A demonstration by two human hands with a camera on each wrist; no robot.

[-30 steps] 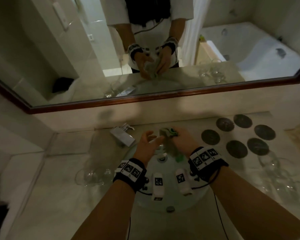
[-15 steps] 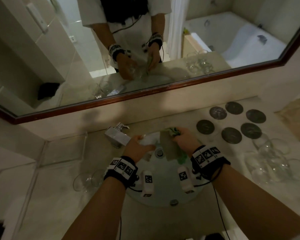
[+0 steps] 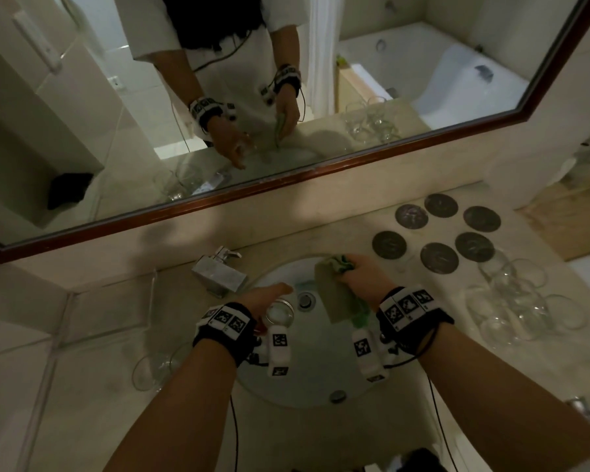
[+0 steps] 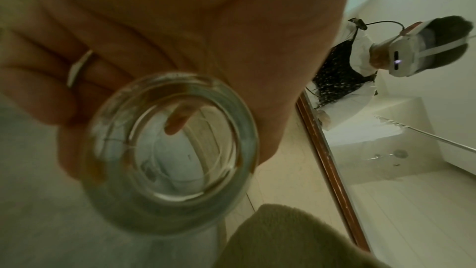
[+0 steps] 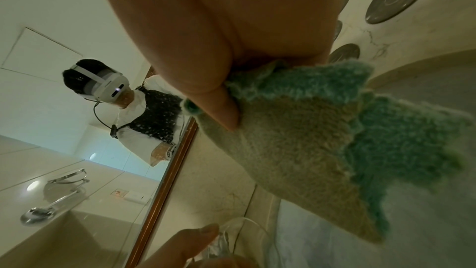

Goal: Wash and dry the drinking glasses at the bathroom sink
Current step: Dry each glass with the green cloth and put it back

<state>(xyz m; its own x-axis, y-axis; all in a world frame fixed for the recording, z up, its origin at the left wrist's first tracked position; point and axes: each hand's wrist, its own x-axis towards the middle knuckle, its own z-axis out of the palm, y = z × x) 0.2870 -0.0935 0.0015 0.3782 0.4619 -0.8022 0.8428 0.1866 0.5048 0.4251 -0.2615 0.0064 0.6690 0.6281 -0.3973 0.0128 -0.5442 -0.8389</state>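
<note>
My left hand (image 3: 264,298) grips a clear drinking glass (image 3: 280,312) over the round sink basin (image 3: 286,386); in the left wrist view its thick base (image 4: 171,150) faces the camera with my fingers (image 4: 38,80) curled round the side. My right hand (image 3: 361,277) pinches a beige and green cloth (image 3: 334,294), which hangs over the basin to the right of the glass. The right wrist view shows my thumb (image 5: 206,80) pressed on the cloth (image 5: 309,140). Cloth and glass are apart.
A chrome tap (image 3: 220,270) stands at the back left of the basin. Several dark round coasters (image 3: 438,257) lie on the counter at the right, with several clear glasses (image 3: 521,301) in front of them. Two more glasses (image 3: 157,367) stand left of the basin. A wood-framed mirror (image 3: 286,178) lines the back wall.
My hands have come apart: the cloth is out of the glass and off to the right. The left hand has lowered the glass toward me over the basin.
</note>
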